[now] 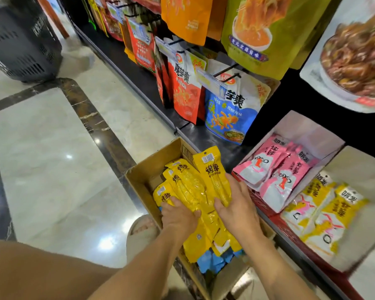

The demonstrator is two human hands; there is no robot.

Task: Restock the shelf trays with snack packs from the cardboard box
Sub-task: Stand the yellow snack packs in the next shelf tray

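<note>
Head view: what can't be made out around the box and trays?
- Cardboard box floor and pack count: head view, hidden under yellow packs.
- Blue packs: head view, print covered by the yellow packs.
- Right tray: head view, blurred, cut by the frame edge.
- Peg price tags: head view, too blurred to read.

A black basket [20, 42] stands on the marble floor [41, 148]; a red bag [185, 94] hangs beside a blue bag [230, 113].
</note>
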